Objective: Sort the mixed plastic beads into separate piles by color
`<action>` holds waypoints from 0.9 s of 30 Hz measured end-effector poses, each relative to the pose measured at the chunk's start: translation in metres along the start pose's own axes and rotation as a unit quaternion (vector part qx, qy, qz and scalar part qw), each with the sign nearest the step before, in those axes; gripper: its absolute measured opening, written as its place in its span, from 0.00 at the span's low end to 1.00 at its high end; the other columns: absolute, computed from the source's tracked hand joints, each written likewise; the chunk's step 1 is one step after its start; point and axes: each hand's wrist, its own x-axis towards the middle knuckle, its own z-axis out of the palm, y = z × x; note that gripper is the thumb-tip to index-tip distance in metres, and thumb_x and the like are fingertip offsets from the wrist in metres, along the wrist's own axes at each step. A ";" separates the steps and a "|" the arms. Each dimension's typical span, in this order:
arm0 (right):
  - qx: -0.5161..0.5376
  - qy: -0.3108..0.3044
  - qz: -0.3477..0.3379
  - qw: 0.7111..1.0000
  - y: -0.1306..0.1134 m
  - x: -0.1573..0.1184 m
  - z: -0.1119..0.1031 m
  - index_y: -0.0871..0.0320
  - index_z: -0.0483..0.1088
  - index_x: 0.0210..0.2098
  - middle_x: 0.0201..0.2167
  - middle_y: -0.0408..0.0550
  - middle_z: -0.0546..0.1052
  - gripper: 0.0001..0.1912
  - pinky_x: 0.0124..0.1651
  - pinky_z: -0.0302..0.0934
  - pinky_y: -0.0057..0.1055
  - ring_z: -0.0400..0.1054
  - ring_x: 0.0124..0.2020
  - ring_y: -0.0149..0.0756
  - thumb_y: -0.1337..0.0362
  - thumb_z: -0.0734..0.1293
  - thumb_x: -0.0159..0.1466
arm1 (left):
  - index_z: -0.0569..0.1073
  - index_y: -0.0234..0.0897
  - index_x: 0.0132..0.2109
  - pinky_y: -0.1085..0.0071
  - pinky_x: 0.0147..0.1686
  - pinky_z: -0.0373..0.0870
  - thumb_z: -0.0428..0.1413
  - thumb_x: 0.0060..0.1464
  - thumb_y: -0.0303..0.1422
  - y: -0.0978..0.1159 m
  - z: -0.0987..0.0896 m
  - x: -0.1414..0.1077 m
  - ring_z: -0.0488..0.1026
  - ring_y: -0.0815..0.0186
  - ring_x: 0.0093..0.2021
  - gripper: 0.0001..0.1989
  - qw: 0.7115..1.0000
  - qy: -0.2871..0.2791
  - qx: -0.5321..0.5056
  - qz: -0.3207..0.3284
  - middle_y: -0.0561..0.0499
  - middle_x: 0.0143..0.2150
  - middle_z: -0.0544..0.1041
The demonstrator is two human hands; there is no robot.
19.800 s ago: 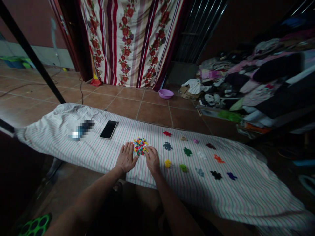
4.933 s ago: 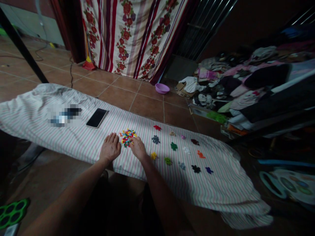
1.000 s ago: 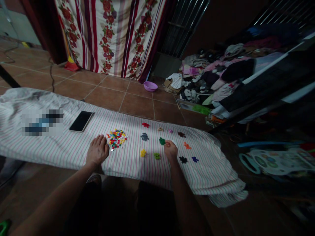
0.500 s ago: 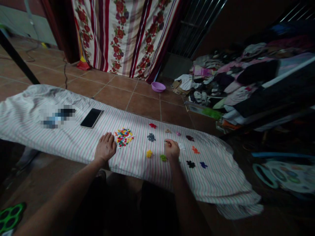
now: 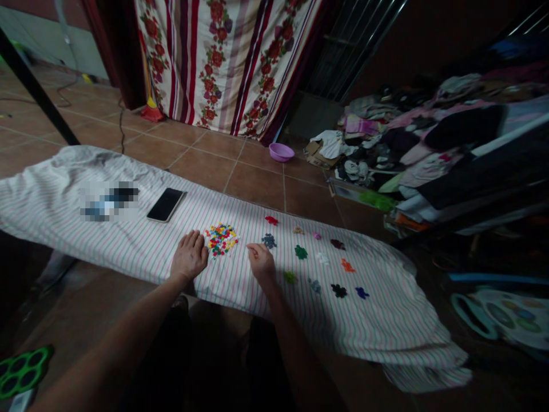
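Note:
My left hand lies flat on the striped cloth, fingers stretched out, beside a mixed heap of small coloured pieces. To the right of that heap, my right hand hovers with fingertips pinched; whatever they may hold is too small to see. Close to its fingers is a grey pile. Beyond lie single-colour piles: red, dark green, lime green, white, light grey, orange, black and blue.
A phone rests on the cloth left of the heap, near a blurred-out patch. Tan, pink and brown piles line the far side. On the tiled floor stands a purple basin; heaped clothes fill the right.
My right hand has swung left from over the dark green pile, uncovering it, and now covers the spot of the yellow pile. My left hand stays beside the heap. The view has shifted slightly.

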 end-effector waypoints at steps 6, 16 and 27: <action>0.010 -0.061 -0.025 0.998 -0.031 -0.004 0.021 0.54 0.78 0.42 0.39 0.48 0.76 0.14 0.46 0.67 0.30 0.72 0.39 0.36 0.70 0.62 0.64 | 0.72 0.25 0.56 0.50 0.64 0.60 0.44 0.62 0.35 0.000 0.001 0.000 0.65 0.46 0.66 0.23 1.000 -0.005 0.004 -0.006 0.31 0.62 0.71; -0.044 -0.108 -0.058 0.992 -0.065 -0.001 0.038 0.51 0.78 0.46 0.43 0.49 0.75 0.13 0.53 0.63 0.32 0.69 0.47 0.38 0.68 0.64 0.66 | 0.72 0.26 0.55 0.50 0.64 0.61 0.44 0.62 0.35 0.001 0.002 0.000 0.65 0.47 0.65 0.22 1.000 0.007 -0.001 0.001 0.31 0.61 0.72; -0.100 -0.136 -0.048 0.984 -0.082 0.005 0.040 0.52 0.78 0.44 0.43 0.49 0.76 0.10 0.54 0.61 0.34 0.67 0.48 0.39 0.66 0.66 0.66 | 0.72 0.27 0.56 0.51 0.65 0.60 0.44 0.62 0.34 0.002 0.003 0.000 0.64 0.48 0.66 0.22 1.000 0.006 -0.006 -0.006 0.32 0.62 0.71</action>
